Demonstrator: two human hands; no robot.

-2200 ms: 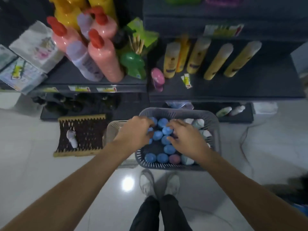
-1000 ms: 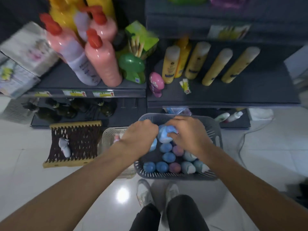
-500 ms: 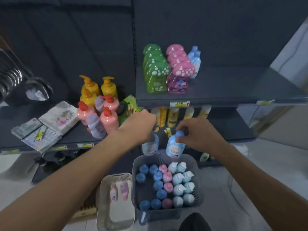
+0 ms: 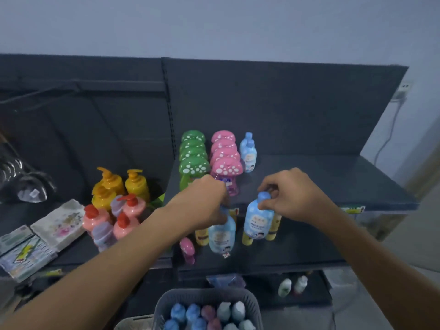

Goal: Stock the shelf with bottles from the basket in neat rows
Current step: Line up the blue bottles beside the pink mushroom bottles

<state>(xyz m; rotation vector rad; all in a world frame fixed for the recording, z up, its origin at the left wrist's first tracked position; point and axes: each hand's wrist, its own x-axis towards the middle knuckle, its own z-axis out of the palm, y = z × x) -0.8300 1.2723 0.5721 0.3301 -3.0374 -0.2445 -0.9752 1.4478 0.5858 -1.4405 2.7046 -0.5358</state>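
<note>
My left hand [image 4: 205, 203] grips the cap of a light blue bottle [image 4: 222, 234] that hangs below it. My right hand [image 4: 291, 194] pinches the blue cap of a second light blue bottle [image 4: 258, 219]. Both bottles are in the air in front of the dark upper shelf [image 4: 333, 177], just below its front edge. On that shelf stand a row of green mushroom-cap bottles [image 4: 193, 160], a row of pink ones [image 4: 225, 158] and two blue bottles [image 4: 248, 151] at the back. The grey basket [image 4: 252, 303] on the floor holds several blue, pink and pale capped bottles.
Yellow tubes [image 4: 273, 229] and a small pink bottle [image 4: 187, 249] stand on the shelf below. To the left are orange pump bottles [image 4: 112, 184], pink pump bottles [image 4: 123, 220] and flat packets [image 4: 57, 221]. A pale second basket [image 4: 135, 323] sits left of the grey one.
Both hands each lifted a blue bottle out of the basket and raised it to the upper shelf's front edge. The view tilted up from the basket to the shelves.
</note>
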